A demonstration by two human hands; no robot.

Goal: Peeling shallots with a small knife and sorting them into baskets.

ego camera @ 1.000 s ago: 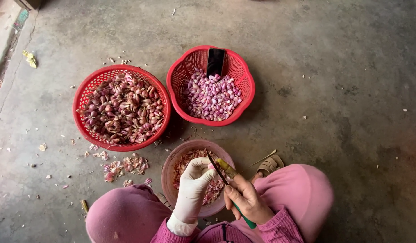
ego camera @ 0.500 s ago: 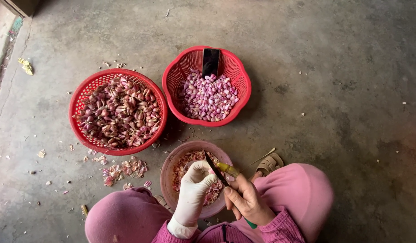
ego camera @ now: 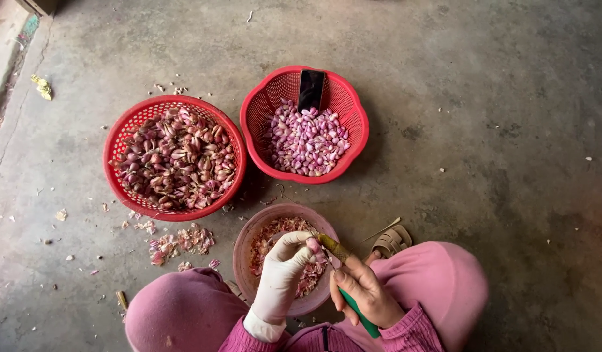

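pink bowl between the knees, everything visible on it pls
The pink bowl is round, dull pink, plastic by its look. It sits upright on the concrete floor between the person's pink-clad knees, below the two red baskets. Inside lies a loose heap of pink and pale peelings. The gloved left hand reaches over it holding a small clove, and the right hand with the green-handled knife covers its near right rim. Whether either hand touches the bowl cannot be told.

Soft, even daylight falls with no glare. The red baskets cast short, dark shadows toward the pink bowl (ego camera: 249, 251). Focus is sharp around that bowl; corners darken slightly.
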